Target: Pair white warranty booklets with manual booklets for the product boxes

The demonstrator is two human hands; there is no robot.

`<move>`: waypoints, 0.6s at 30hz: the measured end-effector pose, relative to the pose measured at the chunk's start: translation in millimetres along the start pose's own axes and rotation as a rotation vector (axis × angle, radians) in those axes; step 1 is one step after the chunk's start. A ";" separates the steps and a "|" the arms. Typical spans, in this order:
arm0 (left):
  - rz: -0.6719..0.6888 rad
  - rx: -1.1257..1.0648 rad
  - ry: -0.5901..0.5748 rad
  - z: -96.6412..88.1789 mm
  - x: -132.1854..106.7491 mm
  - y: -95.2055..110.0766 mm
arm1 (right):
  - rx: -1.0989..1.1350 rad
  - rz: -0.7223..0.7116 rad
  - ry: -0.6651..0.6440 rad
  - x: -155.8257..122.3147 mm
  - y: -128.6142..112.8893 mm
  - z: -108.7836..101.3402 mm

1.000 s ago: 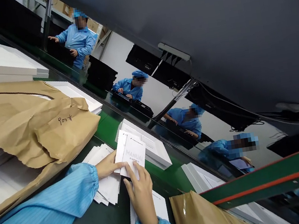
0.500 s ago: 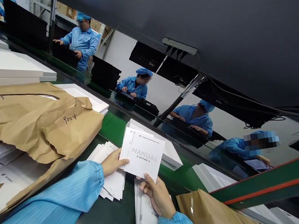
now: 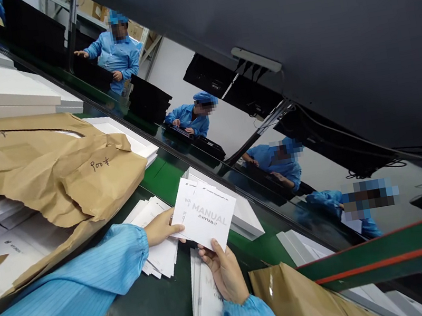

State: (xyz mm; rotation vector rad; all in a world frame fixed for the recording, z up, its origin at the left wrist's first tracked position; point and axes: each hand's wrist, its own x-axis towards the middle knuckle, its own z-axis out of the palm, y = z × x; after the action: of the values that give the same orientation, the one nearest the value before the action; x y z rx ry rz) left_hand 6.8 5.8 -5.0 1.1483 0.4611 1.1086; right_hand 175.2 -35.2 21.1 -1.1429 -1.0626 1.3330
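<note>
My left hand [image 3: 163,227] pinches the left edge of a white booklet [image 3: 185,205] with grey print, partly covered by another one. On top lies a white manual [image 3: 216,209] marked "MANUAL" and "HYTAB"; my right hand [image 3: 226,274] grips its lower edge, thumb on top. Behind my left hand rests a loose pile of white booklets [image 3: 164,261] on the dark green bench. Under my right hand stands a stack of manuals [image 3: 209,313], partly hidden by that hand and sleeve.
On the left lies a torn brown paper bag [image 3: 99,189] with white booklets inside. White boxes [image 3: 3,89] stand behind it, and another white box [image 3: 247,219] sits on the green belt. A brown package [image 3: 293,300] is at lower right. Several co-workers in blue sit or stand across the line.
The manual in my right hand has slid slightly right over the booklet in my left hand, uncovering more of that booklet's print. The nearest co-worker at far right has shifted posture.
</note>
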 end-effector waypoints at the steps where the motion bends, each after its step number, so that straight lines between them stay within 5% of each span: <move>1: 0.005 0.003 0.001 -0.4 0.4 -0.9 | -0.001 0.000 -0.004 -0.1 0.0 0.0; 18: 0.034 0.038 -0.013 -2.5 2.3 -5.1 | -0.068 0.005 -0.066 1.2 2.0 -5.7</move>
State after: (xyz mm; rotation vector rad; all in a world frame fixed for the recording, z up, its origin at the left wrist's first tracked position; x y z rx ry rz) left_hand 8.2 9.1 -10.1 1.1996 0.4558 1.1253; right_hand 180.5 -34.1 18.2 -1.1591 -1.1610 1.3552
